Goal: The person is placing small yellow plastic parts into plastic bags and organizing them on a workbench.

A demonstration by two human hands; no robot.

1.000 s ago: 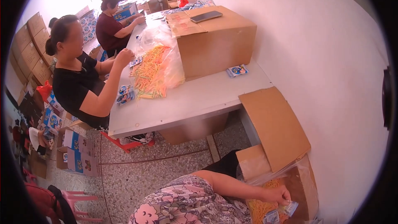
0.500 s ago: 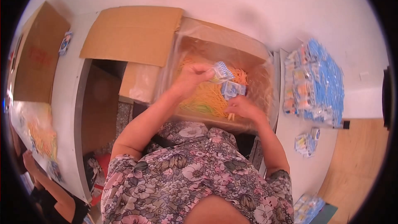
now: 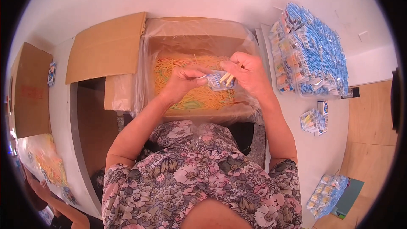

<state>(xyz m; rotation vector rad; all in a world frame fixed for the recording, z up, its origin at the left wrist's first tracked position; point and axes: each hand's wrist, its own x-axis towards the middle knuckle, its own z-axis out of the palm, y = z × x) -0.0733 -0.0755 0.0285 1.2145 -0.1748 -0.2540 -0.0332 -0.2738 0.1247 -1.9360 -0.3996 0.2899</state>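
My left hand (image 3: 181,85) pinches a small clear packet with a blue-and-white patterned edge (image 3: 216,81) by its left side. My right hand (image 3: 249,75) is closed on a few short pale-yellow sticks (image 3: 227,79), their lower ends against the packet. Whether the ends are inside it I cannot tell. Both hands are above a cardboard box (image 3: 199,42) lined with clear plastic. Loose thin sticks (image 3: 169,65) in orange, yellow and green lie in the box.
A big stack of filled packets (image 3: 311,51) stands right of the box, with a few loose packets (image 3: 313,121) nearer. More packets (image 3: 326,193) lie at the lower right. Another carton (image 3: 34,89), a bag of sticks (image 3: 48,161) and another person's arm (image 3: 61,205) are at left.
My right hand has risen from the sticks in the box to the packet in my left hand. A second packet seen lying on the sticks no longer shows. The whole view has shifted.
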